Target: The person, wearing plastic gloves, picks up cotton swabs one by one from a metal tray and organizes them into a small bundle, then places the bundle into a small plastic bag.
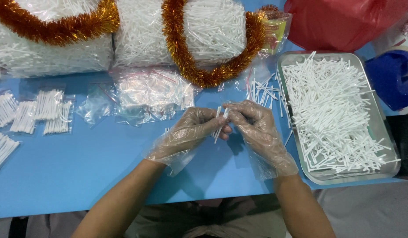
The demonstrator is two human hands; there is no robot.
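My left hand (186, 134) and my right hand (257, 130) both wear clear plastic gloves and meet over the middle of the blue table (80, 167). Together they pinch a small bunch of white sticks (220, 125), held nearly upright between the fingertips. To the right of my right hand stands a metal tray (380, 110) heaped with several loose white sticks (331, 110). A few more loose sticks (263, 90) lie on the table just beyond my right hand.
Clear empty zip bags (146, 94) lie beyond my hands. Small filled packets of sticks (36, 110) sit at the left. Big bags of sticks (138, 31) draped with gold tinsel (186, 61) line the far edge. A red bag (345, 22) and a blue object (395, 77) are at the right.
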